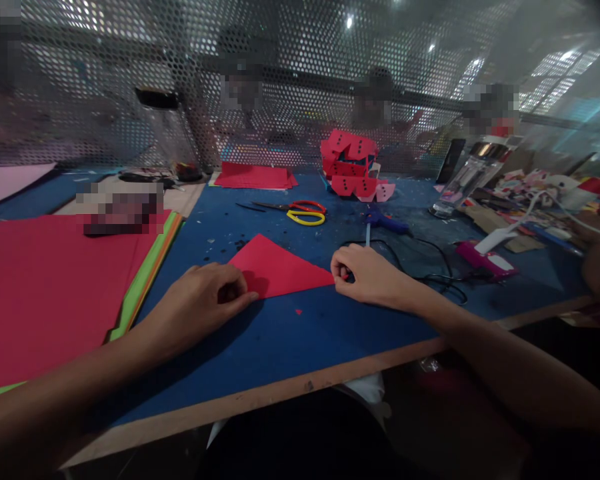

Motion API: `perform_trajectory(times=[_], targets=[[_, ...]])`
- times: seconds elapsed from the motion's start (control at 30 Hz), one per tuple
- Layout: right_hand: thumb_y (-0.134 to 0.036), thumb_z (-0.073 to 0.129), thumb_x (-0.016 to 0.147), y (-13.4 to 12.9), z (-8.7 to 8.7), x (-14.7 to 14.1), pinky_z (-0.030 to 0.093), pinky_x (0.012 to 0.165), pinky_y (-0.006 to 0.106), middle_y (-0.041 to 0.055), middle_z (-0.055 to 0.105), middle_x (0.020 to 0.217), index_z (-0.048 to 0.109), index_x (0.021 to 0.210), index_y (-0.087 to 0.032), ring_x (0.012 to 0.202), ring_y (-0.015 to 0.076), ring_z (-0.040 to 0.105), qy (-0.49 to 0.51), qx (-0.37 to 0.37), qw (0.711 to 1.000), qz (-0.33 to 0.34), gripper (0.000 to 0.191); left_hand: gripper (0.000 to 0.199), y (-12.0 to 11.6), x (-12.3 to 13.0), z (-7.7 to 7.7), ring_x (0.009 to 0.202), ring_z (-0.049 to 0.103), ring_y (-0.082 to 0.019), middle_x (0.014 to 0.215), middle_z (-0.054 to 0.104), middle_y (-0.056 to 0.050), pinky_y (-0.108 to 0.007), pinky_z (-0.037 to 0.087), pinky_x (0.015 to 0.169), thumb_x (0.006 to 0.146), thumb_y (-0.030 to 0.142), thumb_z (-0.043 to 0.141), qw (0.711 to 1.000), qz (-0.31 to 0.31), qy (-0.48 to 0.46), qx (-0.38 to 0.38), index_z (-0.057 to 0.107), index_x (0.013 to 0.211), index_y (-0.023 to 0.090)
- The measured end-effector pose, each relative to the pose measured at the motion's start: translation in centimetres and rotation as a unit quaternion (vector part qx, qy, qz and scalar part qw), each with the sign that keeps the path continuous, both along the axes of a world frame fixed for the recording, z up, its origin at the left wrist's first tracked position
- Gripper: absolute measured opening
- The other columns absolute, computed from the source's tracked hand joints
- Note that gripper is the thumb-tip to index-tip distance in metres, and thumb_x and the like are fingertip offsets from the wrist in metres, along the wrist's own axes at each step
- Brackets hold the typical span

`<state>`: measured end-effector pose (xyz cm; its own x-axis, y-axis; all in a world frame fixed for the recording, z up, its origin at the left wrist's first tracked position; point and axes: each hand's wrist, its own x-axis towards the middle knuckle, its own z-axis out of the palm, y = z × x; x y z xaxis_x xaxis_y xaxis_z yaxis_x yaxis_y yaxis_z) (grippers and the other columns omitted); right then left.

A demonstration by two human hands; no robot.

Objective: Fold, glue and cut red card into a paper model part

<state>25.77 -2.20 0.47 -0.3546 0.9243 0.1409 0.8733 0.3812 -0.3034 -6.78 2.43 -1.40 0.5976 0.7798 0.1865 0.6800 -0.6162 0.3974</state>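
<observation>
A red sheet of paper (283,270), folded into a triangle, lies on the blue tabletop in front of me. My left hand (205,293) has its fingers curled over the left corner, with the thumb along the lower edge. At the right tip, my right hand (367,275) pinches the paper between thumb and fingers. A tiny red scrap (299,312) rests just below the triangle. Beyond it lie scissors (306,213) with one red and one yellow handle loop. Close behind my right hand is a blue glue gun (389,221).
Large red sheets (50,293) over green and orange ones fill the left side. Smaller red paper (254,175) and a red paper construction with black dots (353,168) stand behind. A glass bottle (463,181), a magenta power strip (486,260) and cords occupy the right.
</observation>
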Motion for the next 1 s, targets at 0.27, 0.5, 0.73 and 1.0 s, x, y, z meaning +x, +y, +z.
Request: perform_trajectory(times=[0.27,0.5,0.73,1.0], targets=[[-0.012,0.058,0.078,0.1,-0.4,0.5,0.031,0.072,0.031,0.0007,0.066,0.083,0.059,0.080,-0.021,0.083,0.0179,0.054,-0.007,0.012,1.000,-0.002,0.009,0.034,0.0,0.1,0.2,0.066,0.057,-0.017,0.074,0.066,-0.001,-0.032,0.038,0.063,0.093,0.052,0.062,1.000,0.001,0.001,-0.008,0.063,0.076,0.021],[-0.008,0.055,0.077,0.1,1.2,0.9,0.033,0.074,0.031,0.0026,0.067,0.089,0.062,0.084,-0.020,0.087,0.0195,0.055,-0.052,-0.001,0.998,0.022,0.016,0.030,-0.2,0.2,0.4,0.068,0.058,-0.017,0.074,0.067,-0.001,-0.031,0.038,0.065,0.092,0.046,0.064,1.000,-0.002,-0.006,-0.004,0.064,0.076,0.021],[-0.006,0.054,0.086,0.6,3.6,-2.4,0.037,0.086,0.034,0.0052,0.070,0.107,0.066,0.098,-0.020,0.101,0.0211,0.059,-0.005,0.017,0.995,0.097,0.022,0.032,-0.2,0.4,0.2,0.072,0.058,-0.017,0.074,0.066,0.000,-0.032,0.037,0.071,0.095,0.045,0.064,0.999,-0.029,-0.015,0.020,0.062,0.074,0.021],[-0.031,0.068,0.097,2.1,0.3,-6.6,0.037,0.081,0.032,0.0052,0.071,0.101,0.067,0.095,-0.019,0.096,0.0197,0.061,0.027,-0.006,0.986,0.163,0.013,0.022,-0.4,1.1,0.5,0.074,0.059,-0.017,0.077,0.067,-0.001,-0.033,0.039,0.073,0.094,0.035,0.063,0.998,-0.054,-0.025,0.029,0.062,0.078,0.020]])
